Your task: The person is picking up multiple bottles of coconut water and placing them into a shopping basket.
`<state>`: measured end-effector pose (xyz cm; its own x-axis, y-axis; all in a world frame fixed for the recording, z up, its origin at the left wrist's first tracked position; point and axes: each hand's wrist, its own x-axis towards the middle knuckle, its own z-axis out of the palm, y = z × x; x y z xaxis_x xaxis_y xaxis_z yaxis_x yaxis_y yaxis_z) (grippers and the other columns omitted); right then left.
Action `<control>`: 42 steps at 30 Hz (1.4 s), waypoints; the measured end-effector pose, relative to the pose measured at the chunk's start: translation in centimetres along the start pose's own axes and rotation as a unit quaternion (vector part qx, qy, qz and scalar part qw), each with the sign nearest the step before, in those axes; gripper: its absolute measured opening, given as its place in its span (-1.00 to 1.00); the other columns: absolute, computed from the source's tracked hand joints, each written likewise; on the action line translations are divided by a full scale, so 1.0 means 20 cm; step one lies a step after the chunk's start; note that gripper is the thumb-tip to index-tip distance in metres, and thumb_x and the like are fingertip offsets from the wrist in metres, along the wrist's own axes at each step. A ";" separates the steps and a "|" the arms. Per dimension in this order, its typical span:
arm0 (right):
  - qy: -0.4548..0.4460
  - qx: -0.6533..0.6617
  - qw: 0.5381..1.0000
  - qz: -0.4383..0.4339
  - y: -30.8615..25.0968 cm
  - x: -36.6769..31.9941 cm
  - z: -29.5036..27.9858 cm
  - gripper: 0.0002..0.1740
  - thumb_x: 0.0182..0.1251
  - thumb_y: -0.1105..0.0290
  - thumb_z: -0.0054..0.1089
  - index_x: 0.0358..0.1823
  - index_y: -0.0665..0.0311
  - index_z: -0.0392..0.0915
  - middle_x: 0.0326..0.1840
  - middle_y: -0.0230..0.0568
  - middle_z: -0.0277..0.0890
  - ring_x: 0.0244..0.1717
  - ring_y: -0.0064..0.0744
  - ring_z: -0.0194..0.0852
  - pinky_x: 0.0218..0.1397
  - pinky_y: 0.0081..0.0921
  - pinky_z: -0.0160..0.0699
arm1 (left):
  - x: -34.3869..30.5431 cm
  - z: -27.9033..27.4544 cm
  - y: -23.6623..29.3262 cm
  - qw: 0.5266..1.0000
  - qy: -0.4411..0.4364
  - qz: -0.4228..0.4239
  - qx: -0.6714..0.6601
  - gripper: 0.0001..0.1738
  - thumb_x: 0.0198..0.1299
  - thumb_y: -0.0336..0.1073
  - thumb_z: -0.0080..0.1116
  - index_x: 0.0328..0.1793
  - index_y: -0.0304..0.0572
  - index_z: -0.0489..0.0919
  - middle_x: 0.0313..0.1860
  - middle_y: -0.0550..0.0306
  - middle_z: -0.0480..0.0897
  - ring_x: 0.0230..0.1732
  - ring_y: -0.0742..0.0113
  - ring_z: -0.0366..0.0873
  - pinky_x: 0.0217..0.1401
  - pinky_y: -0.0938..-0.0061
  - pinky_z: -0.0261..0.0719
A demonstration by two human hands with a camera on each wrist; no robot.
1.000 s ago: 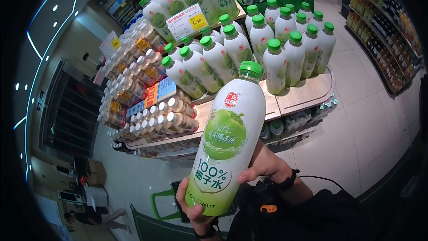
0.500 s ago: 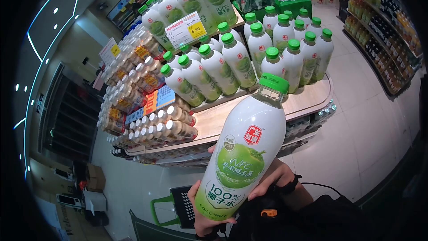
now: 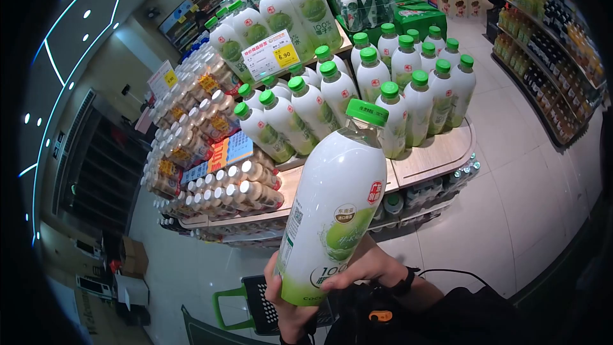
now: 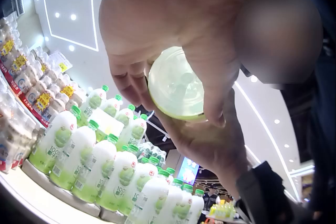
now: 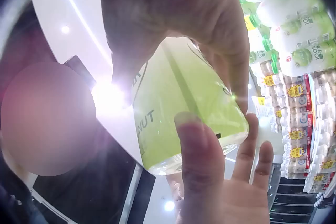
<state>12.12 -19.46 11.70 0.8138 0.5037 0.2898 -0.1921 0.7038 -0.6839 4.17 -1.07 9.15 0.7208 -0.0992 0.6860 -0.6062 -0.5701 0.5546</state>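
Note:
Both hands hold a white and green bottle of coconut water, tilted with its green cap toward the upper right. Near the base, my left hand grips it, thumb and fingers around the green lower part. My right hand grips the lower right side, its thumb lying across the front label. From below, the left wrist view shows the clear bottle base between the left hand's fingers and thumb. In the right wrist view, the left thumb presses the green lower wall, with the right hand curved over the bottle.
Rows of matching bottles stand on a wooden display table ahead, behind a price sign. Packs of smaller white-capped bottles fill its left side. A green-handled basket or cart is below. Drink shelves stand at right.
The bottle first came up and right, then moved back left. It has turned about its long axis: the front label now faces right and a side panel with a code shows.

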 end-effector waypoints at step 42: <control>-0.324 -0.428 0.833 0.136 0.49 0.27 0.07 0.04 -0.07 0.28 0.58 0.52 0.13 0.23 0.36 -0.06 0.48 0.32 0.01 0.49 0.37 -0.24 0.48 | -0.05 -0.65 0.05 0.960 0.079 -0.115 0.241 -0.65 -0.25 -0.10 0.39 -0.58 -0.10 0.45 -0.72 0.21 0.35 -0.75 0.25 0.30 -0.60 0.41 0.24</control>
<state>13.79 -9.15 7.38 0.2845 0.9458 0.1565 0.3664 0.0436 -0.9294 -1.48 9.12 15.10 0.7341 0.1787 0.6552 -0.1833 -0.8768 0.4445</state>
